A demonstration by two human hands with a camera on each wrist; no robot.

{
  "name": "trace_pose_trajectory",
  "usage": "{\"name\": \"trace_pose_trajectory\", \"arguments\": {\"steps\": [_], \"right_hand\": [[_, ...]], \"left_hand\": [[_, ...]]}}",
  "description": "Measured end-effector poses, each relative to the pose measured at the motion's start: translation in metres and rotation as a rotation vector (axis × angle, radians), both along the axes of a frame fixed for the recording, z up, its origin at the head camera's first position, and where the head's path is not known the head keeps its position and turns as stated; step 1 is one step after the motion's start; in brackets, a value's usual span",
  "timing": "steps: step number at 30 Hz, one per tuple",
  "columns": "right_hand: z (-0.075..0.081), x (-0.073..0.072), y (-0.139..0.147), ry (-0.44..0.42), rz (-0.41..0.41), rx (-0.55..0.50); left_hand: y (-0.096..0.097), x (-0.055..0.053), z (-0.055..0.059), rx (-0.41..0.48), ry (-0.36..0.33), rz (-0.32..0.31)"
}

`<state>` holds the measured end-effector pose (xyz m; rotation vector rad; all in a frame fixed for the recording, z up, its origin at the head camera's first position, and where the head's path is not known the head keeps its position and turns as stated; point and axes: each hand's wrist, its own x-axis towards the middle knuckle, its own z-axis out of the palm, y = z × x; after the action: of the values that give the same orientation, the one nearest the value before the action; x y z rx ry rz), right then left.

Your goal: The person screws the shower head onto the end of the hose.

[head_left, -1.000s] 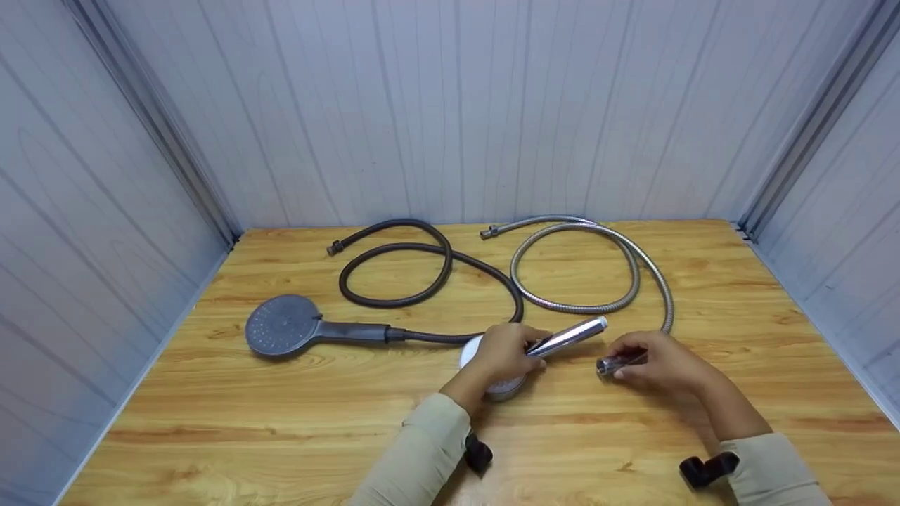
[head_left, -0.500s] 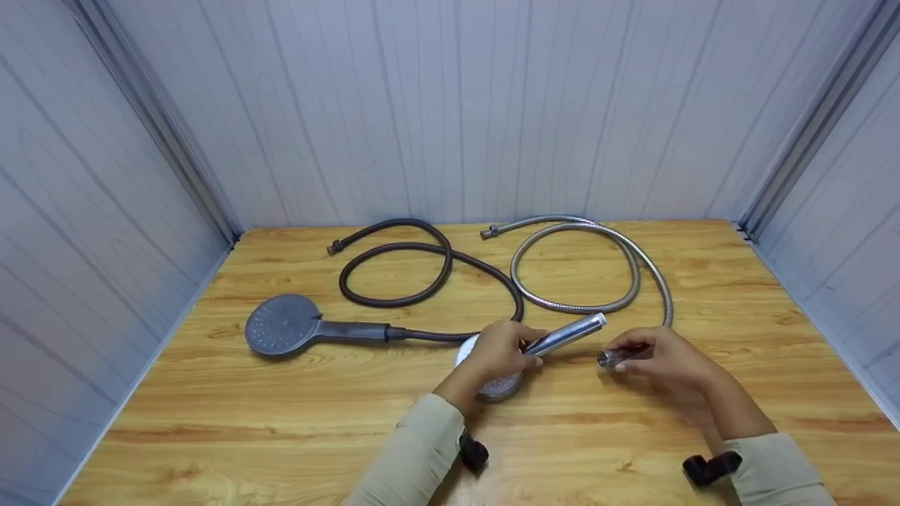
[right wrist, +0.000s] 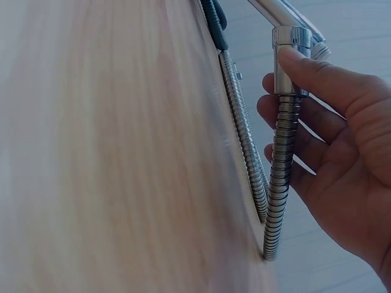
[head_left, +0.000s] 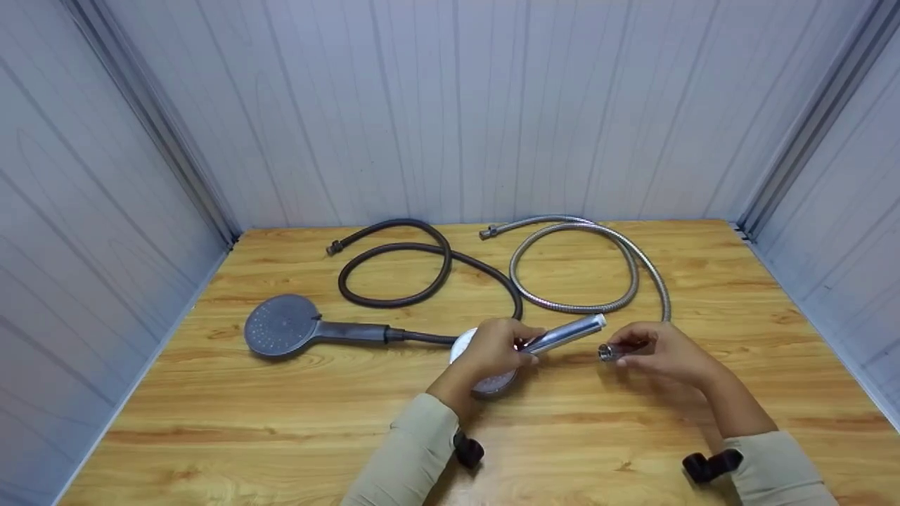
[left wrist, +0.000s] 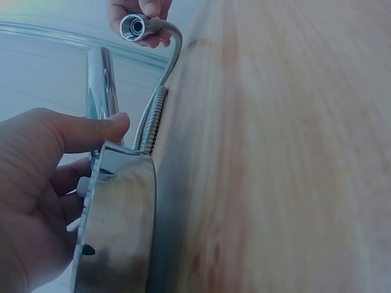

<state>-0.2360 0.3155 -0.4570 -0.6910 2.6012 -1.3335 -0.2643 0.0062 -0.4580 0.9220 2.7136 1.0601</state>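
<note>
My left hand [head_left: 493, 346] grips a chrome shower head [head_left: 564, 333] where its handle meets the round spray head. The handle slants up to the right and ends in a white threaded tip. To its right, my right hand [head_left: 664, 351] pinches the chrome connector nut [head_left: 607, 352] of a silver shower hose [head_left: 666, 299]. Handle tip and nut are close but apart. The nut's open end shows in the left wrist view [left wrist: 135, 27]. In the right wrist view my thumb and fingers hold the connector [right wrist: 290, 58], and the ribbed hose bends below it.
A dark grey shower head [head_left: 281, 325] lies at the left, joined to a black hose [head_left: 394, 303] looped at the back. The silver hose's other end [head_left: 487, 232] rests near the back panel [head_left: 450, 126]. Wooden table [head_left: 281, 436] lies beneath, with panels on three sides.
My left hand has shifted slightly left with the chrome shower head. My right hand has risen a little, and the nut's open end has turned more toward the head camera.
</note>
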Motion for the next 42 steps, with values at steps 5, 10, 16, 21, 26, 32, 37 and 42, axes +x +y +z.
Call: {"name": "trace_pose_trajectory", "arguments": {"steps": [5, 10, 16, 21, 26, 32, 37, 42], "right_hand": [[0.001, -0.001, 0.001, 0.003, -0.002, -0.005], [0.003, -0.002, 0.001, 0.031, -0.014, -0.006], [0.008, -0.004, 0.002, 0.052, -0.034, 0.003], [0.013, -0.007, 0.001, 0.081, -0.037, 0.035], [0.019, -0.01, -0.002, 0.116, -0.035, 0.08], [0.026, -0.009, -0.007, 0.139, -0.012, 0.114], [0.03, -0.01, -0.012, 0.201, 0.009, 0.168], [0.034, -0.011, -0.018, 0.25, 0.042, 0.213]], "left_hand": [[-0.003, 0.001, 0.003, -0.026, 0.016, -0.013], [-0.005, 0.001, 0.004, -0.045, 0.052, -0.021], [-0.009, 0.002, 0.008, -0.074, 0.101, -0.034], [-0.013, 0.003, 0.01, -0.092, 0.177, -0.038], [-0.016, 0.005, 0.011, -0.115, 0.22, -0.047], [-0.017, 0.006, 0.01, -0.159, 0.218, -0.043], [-0.017, 0.007, 0.011, -0.178, 0.215, -0.036], [-0.017, 0.007, 0.012, -0.191, 0.214, -0.035]]}}
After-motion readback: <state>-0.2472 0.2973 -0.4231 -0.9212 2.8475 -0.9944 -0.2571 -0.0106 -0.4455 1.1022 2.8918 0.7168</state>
